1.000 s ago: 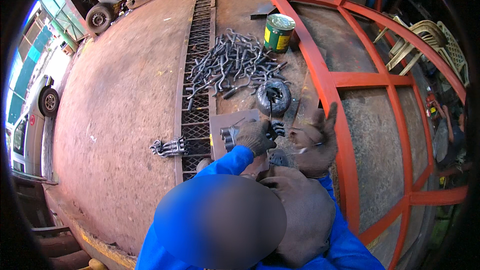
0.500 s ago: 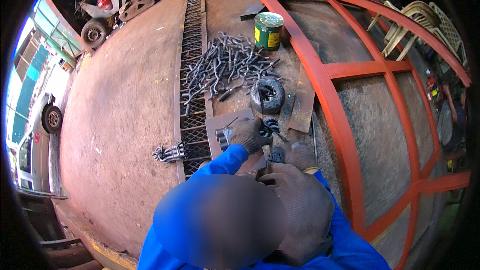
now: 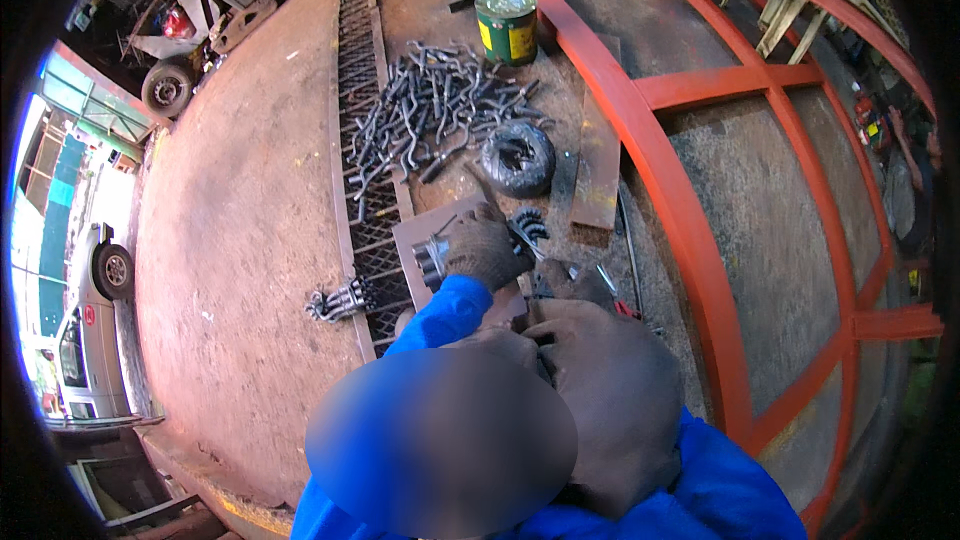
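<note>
My gloved left hand [image 3: 483,248] is closed over a bundle of bent metal rods [image 3: 430,258]; their ends stick out on both sides of it. The bundle lies over a flat brown metal plate [image 3: 412,232] in front of me. My gloved right hand [image 3: 575,285] is close to the bundle's right end, its fingers curled. What they hold is hidden. Beside that hand shows a tool with a red handle [image 3: 627,310], perhaps pliers. Just beyond my hands lies a ring-shaped black coil wrapped in plastic [image 3: 518,158].
A heap of loose bent rods [image 3: 430,110] lies ahead, by a green and yellow can [image 3: 506,26]. Another rod bundle [image 3: 340,301] rests left, across a floor grating [image 3: 362,70]. A large red metal frame [image 3: 640,130] stretches along my right. A vehicle [image 3: 90,330] stands far left.
My right hand has moved up and left, from beside my knee to the bundle. The red-handled tool has come into sight. My left hand stays on the rods. The whole view has shifted slightly.
</note>
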Tool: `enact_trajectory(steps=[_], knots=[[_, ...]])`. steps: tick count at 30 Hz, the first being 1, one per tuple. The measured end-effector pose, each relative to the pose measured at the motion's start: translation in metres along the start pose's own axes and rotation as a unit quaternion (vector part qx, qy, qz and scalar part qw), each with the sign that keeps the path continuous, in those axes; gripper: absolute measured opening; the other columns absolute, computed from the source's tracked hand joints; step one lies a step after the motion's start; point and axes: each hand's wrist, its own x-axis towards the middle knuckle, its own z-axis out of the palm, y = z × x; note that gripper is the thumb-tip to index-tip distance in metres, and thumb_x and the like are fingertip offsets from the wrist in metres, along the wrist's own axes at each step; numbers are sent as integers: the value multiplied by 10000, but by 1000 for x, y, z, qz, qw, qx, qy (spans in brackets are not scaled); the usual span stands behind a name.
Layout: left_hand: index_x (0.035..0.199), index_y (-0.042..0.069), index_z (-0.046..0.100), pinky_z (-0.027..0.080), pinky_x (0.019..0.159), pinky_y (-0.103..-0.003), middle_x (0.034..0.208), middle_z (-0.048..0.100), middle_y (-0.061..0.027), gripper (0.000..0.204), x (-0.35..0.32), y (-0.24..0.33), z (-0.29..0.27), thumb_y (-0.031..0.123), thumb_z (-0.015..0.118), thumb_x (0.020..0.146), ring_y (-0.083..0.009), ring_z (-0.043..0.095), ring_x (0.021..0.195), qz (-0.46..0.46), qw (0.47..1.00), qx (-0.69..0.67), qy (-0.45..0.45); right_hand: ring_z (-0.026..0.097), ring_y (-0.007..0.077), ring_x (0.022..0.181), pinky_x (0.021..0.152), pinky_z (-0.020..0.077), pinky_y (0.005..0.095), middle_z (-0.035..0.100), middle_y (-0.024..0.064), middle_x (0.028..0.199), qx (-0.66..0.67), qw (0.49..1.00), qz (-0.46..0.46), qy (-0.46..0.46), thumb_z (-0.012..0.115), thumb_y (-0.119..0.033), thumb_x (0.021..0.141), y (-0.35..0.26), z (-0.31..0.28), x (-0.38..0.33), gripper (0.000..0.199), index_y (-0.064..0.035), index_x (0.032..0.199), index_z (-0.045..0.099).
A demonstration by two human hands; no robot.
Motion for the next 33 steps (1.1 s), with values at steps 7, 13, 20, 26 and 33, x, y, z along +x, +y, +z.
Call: enact_trajectory(steps=[7, 13, 20, 26, 33], knots=[[1049, 44, 720, 458, 958, -503, 1149, 617, -264, 634, 5, -7, 2, 551, 733, 667, -437, 517, 1166, 14, 1000, 11, -3, 647, 397, 925, 789, 505, 464, 679, 209, 1007, -15, 998, 47, -47, 577, -350, 924, 66, -30, -42, 322, -80, 1071, 674], [995, 92, 721, 494, 866, -495, 1103, 609, -270, 594, 6, -11, 9, 559, 744, 629, -418, 584, 1040, 37, 999, 7, 14, 647, 390, 898, 777, 506, 456, 681, 199, 983, -31, 996, 38, -74, 593, -323, 911, 73, -55, -44, 293, -79, 1054, 671], [991, 60, 724, 505, 865, -484, 1109, 628, -236, 670, 11, -23, 13, 592, 779, 587, -393, 620, 1013, 70, 996, -36, 42, 646, 383, 867, 763, 508, 447, 683, 187, 954, -30, 987, -78, -136, 613, -291, 897, 36, -11, 2, 260, -78, 1035, 668], [965, 40, 703, 519, 798, -475, 992, 672, -226, 721, 12, -26, 10, 661, 769, 606, -393, 652, 902, 110, 992, -53, 21, 646, 376, 840, 751, 509, 439, 684, 176, 929, -28, 962, -228, -146, 630, -264, 884, -32, 51, 76, 233, -77, 1018, 666], [820, -15, 695, 516, 743, -495, 866, 671, -253, 715, 12, -26, 13, 694, 620, 763, -405, 657, 810, 102, 992, -73, 26, 643, 365, 800, 741, 512, 427, 692, 139, 893, -59, 923, -358, -127, 649, -209, 862, -89, 61, 151, 186, -78, 994, 663]])
